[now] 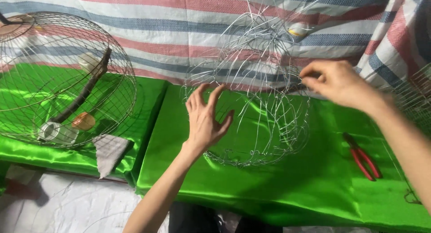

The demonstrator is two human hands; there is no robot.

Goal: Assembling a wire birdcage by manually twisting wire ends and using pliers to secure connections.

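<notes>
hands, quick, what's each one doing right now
Left hand: open, fingers spread against the unfinished wire cage.
Right hand: fingers pinched shut on a cage wire.

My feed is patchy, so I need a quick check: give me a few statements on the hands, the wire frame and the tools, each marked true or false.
1. The right hand pinches wires on the unfinished wire frame. True.
2. The left hand holds the pliers. False: it is open, fingers spread against the frame, and the red-handled pliers lie on the green cloth.
3. The finished round cage sits to the left of the frame. True.
4. The cloth under the frame is blue. False: it is shiny green.
5. A perch stick runs inside the finished cage. True.
</notes>
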